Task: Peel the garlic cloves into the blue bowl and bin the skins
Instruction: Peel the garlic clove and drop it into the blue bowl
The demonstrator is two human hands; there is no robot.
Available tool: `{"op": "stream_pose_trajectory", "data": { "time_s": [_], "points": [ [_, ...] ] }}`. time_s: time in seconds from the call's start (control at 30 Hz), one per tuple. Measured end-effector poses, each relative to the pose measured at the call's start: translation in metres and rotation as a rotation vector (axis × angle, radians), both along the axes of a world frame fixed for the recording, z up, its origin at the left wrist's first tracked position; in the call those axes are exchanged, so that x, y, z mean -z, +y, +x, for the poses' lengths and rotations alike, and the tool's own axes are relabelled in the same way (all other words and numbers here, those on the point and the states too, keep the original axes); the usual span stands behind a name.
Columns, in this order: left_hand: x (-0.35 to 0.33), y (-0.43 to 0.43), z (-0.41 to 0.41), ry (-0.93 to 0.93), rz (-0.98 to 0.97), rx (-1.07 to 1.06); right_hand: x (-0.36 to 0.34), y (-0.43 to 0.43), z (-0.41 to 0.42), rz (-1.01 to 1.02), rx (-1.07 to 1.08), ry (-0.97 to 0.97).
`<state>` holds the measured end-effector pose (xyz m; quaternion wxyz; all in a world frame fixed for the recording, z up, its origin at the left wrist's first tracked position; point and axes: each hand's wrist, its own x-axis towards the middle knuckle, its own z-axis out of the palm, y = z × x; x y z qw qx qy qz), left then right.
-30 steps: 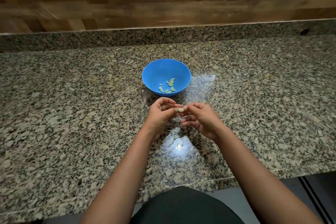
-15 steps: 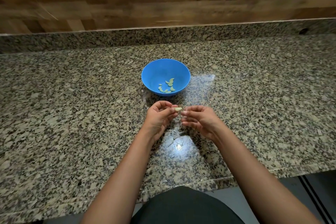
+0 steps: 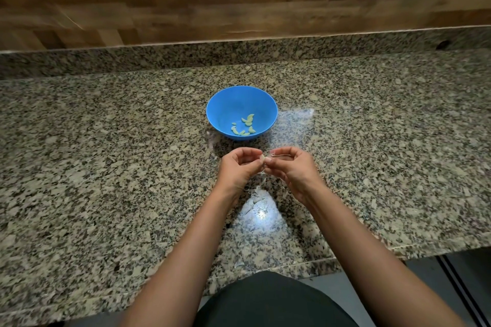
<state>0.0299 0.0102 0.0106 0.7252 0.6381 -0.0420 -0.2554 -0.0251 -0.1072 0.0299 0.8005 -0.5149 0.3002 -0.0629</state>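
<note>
The blue bowl (image 3: 267, 111) stands on the granite counter ahead of me, with several peeled garlic cloves (image 3: 244, 127) in its bottom. Just in front of it, my left hand (image 3: 239, 168) pinches a small pale garlic clove (image 3: 262, 159) at its fingertips. My right hand (image 3: 292, 170) meets it fingertip to fingertip, pinching at the clove's skin. Both hands hover a little above the counter. Thin papery skins (image 3: 253, 200) lie on the counter below and between my wrists.
The granite counter (image 3: 106, 167) runs wide to both sides, with a raised granite lip and a wooden wall behind. A stray skin (image 3: 239, 264) lies near the front edge. My dark-clothed body is against the counter's edge.
My hands have stayed together in front of the bowl, working the same clove. The right hand's fingers have shifted slightly on it. The bowl has not moved.
</note>
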Motion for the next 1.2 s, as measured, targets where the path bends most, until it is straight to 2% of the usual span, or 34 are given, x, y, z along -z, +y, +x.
{"op": "stream_pose_trajectory", "data": {
  "time_s": [0.37,0.97,1.2],
  "points": [
    [0.005,-0.003,0.004,-0.026,0.092,-0.020,0.001,-0.018,0.001,0.006,0.059,0.045],
    [0.007,-0.007,0.009,0.007,0.114,0.053,0.009,-0.018,0.007,0.036,-0.031,0.046],
    [0.005,-0.006,0.006,-0.124,0.241,0.122,0.008,-0.018,0.006,0.067,-0.019,0.085]
  ]
}}
